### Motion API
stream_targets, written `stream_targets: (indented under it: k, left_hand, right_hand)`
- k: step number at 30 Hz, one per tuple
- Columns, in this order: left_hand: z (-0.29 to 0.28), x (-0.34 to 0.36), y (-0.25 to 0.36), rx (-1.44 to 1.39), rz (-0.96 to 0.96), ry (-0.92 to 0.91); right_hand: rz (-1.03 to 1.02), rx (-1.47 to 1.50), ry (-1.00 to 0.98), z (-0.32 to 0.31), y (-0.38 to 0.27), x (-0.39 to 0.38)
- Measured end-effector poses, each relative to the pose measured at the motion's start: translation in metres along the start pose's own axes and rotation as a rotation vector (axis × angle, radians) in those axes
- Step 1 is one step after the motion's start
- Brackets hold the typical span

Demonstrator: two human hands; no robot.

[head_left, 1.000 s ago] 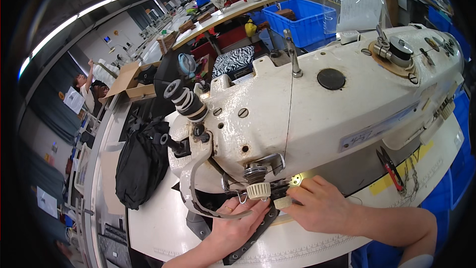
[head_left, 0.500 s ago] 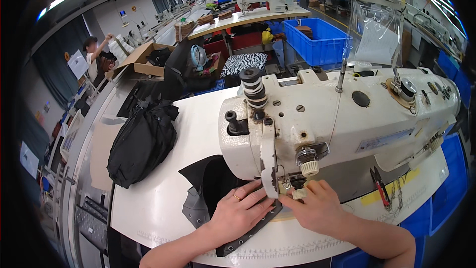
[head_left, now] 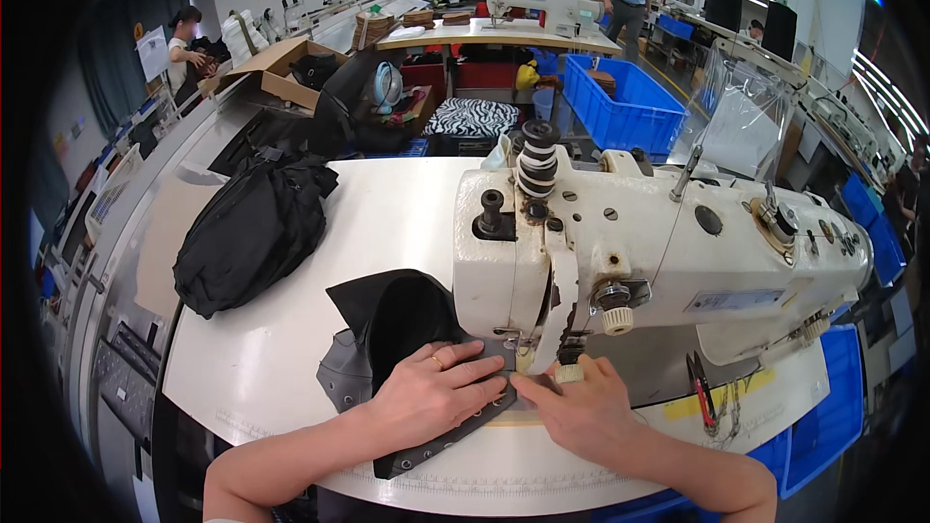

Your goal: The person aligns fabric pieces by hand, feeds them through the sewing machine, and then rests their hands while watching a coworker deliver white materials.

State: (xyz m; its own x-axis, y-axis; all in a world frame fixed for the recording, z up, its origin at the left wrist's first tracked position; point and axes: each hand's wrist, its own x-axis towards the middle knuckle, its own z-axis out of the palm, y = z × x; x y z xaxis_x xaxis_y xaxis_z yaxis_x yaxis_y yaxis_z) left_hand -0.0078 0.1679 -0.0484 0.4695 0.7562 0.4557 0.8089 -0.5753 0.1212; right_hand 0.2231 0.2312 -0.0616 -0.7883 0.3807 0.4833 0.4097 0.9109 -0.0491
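Observation:
A black eyeleted piece [head_left: 351, 378], with a stiff grey-black edge and a raised black fabric part, lies on the white sewing table under the head of a sewing machine [head_left: 620, 232]. My left hand [head_left: 441, 389] rests flat on it, fingers stretched toward the needle area; a ring is on one finger. On the other side of the presser foot, my right hand [head_left: 581, 412] has its fingers apart around a cream knob [head_left: 570, 373]. One of its fingertips touches the piece's edge beside the foot. Some right fingertips are hidden, as is the needle point.
A black fabric bag [head_left: 257, 232] lies on the table's left. Red-handled snips [head_left: 701, 392] lie at the right, by yellow tape [head_left: 751, 395]. Blue bins [head_left: 823, 407] stand below the right edge. Beyond are a cardboard box [head_left: 291, 73], another sewing table and people.
The view has shifted, so the machine sits further right in the picture. Both hands stay at the presser foot on the black piece, with little visible movement against the machine.

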Motion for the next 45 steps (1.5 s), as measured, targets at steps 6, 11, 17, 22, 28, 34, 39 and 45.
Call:
stream_targets:
  k: [6, 11, 17, 22, 28, 34, 39, 45]
  left_hand:
    - [0.001, 0.005, -0.007, 0.024, 0.026, -0.017]
    - [0.001, 0.009, -0.012, 0.016, 0.022, -0.046]
    - [0.001, 0.013, -0.016, -0.022, 0.010, -0.037]
    - [-0.001, 0.017, -0.021, -0.007, 0.042, -0.047]
    - [-0.003, 0.022, -0.025, -0.041, 0.030, -0.059]
    - [0.003, 0.021, -0.031, -0.029, 0.040, -0.019]
    - [0.004, 0.018, -0.033, -0.002, 0.053, -0.037]
    - [-0.017, 0.014, -0.007, -0.032, 0.000, -0.243]
  right_hand:
    - [0.006, -0.006, -0.014, 0.000, 0.003, 0.001]
    - [0.020, -0.009, -0.053, 0.000, 0.007, 0.005]
    - [0.017, -0.089, -0.123, 0.002, 0.008, 0.009]
    - [0.037, -0.087, -0.038, 0.008, 0.006, 0.011]
    - [0.020, -0.100, -0.033, 0.010, 0.007, 0.012]
    - [-0.014, -0.166, -0.037, 0.016, 0.008, 0.009]
    - [-0.036, -0.023, 0.087, 0.018, 0.010, 0.007]
    - [-0.031, 0.101, 0.112, 0.015, 0.011, 0.008]
